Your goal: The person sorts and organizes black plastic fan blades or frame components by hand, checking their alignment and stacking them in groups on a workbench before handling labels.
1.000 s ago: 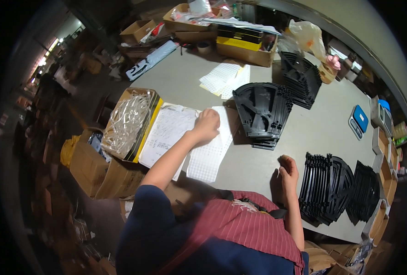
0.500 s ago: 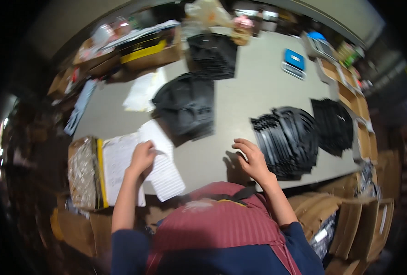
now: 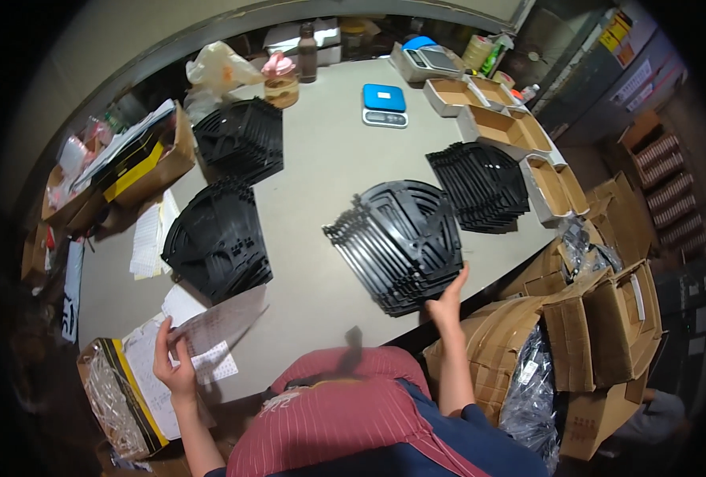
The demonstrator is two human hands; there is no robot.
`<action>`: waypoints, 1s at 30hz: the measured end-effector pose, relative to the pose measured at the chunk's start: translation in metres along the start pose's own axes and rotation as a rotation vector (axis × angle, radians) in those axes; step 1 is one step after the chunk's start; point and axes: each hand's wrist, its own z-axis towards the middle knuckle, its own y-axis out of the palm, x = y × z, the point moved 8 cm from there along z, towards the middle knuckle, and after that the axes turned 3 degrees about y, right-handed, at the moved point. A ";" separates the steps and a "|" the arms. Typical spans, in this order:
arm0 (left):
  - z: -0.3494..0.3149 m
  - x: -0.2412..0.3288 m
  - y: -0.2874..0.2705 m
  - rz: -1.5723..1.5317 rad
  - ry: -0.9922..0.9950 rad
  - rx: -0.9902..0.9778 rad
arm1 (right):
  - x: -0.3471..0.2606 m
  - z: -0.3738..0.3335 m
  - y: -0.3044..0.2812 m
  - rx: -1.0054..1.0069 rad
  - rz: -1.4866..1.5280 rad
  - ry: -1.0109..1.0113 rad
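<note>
My left hand [image 3: 176, 367] pinches a thin lined sheet of paper [image 3: 224, 319], lifted and tilted over other papers [image 3: 147, 374] at the table's near left. With thumb and finger apart, my right hand [image 3: 448, 308] touches the near right corner of a stack of black fan-shaped plastic parts [image 3: 408, 238]; some of its fingers are hidden. Behind that stack, to the right, lies another black stack [image 3: 484, 187]. Two more stand on the left: a nearer one [image 3: 217, 238] just beyond the raised sheet, and a farther one [image 3: 245, 141].
A blue-topped scale [image 3: 385, 107] sits at the back. Small open cardboard trays [image 3: 500, 131] line the right edge, above cardboard boxes [image 3: 480, 358]. A pink-lidded jar [image 3: 280, 83] and a brown bottle [image 3: 307, 54] stand far back. A filled box [image 3: 150, 163] occupies the left.
My left hand has raised a sheet off the papers. My right hand has moved from above the table to the stack's near corner. The whole view has turned to the right.
</note>
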 end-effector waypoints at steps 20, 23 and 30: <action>0.023 0.158 0.054 -0.023 0.557 -0.155 | -0.224 0.149 0.125 0.065 -0.357 -0.885; 0.019 0.169 0.056 0.033 0.632 -0.229 | -0.220 0.183 0.169 -0.041 -0.696 -0.736; 0.007 0.165 0.036 0.132 0.561 -0.218 | -0.260 0.145 0.135 0.132 -0.536 -0.935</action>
